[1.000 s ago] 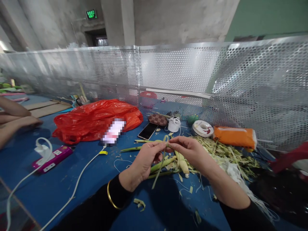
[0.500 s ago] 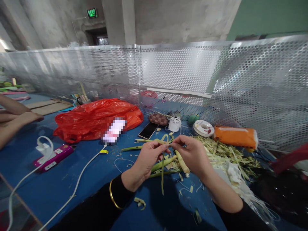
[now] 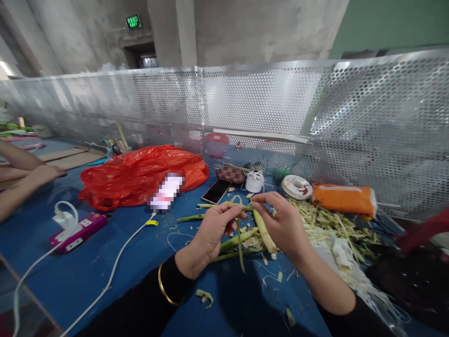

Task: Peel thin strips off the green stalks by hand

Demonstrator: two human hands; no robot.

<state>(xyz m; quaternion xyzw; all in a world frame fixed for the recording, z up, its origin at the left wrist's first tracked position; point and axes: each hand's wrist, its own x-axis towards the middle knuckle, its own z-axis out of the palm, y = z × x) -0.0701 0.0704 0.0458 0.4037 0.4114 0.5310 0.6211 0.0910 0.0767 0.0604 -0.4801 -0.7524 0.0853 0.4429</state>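
Green strip (image 3: 240, 245) in left grip (image 3: 213, 231), one end below

Exit sign (image 3: 133, 21): mounted high on the concrete wall (image 3: 242, 32), lit green on dark. Lower line reads "EXIT", soft but legible. Upper line is a row of Chinese characters, too blurred to transcribe with certainty.

White spool (image 3: 288, 186): a dark red printed mark on the right of its upper face; any lettering in it cannot be made out.

Orange soft pack (image 3: 343, 199): small dark print along the lower edge, illegible.

Purple power strip (image 3: 84, 230): small markings near its far end, too small to read.

Charging smartphone (image 3: 166, 193): display pixelated, content unreadable.

Yellow cable tag (image 3: 151, 223): wording, if any, cannot be resolved.
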